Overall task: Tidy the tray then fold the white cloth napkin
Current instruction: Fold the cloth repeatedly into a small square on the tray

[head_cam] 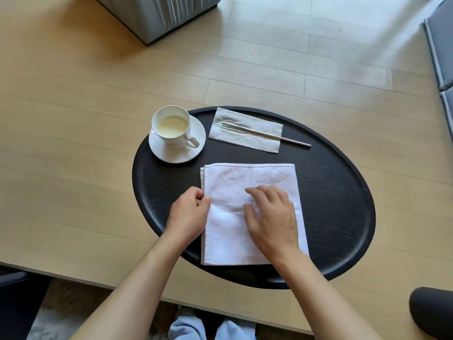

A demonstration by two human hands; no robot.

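Note:
A white cloth napkin (247,177) lies folded into a rectangle on the round black tray (338,197). My left hand (190,214) pinches the napkin's left edge about halfway down. My right hand (272,217) rests flat on the middle of the cloth, fingers spread, holding nothing. At the tray's far left stands a white cup (171,126) of pale liquid on a white saucer (196,148). A paper napkin (264,136) lies at the far side with a metal fork (294,141) on it.
The tray sits on a light wooden table (73,143) and overhangs its near edge. A grey upholstered seat (157,15) stands beyond the table, grey cushions (441,40) at the right. A dark chair arm (431,312) is at lower right.

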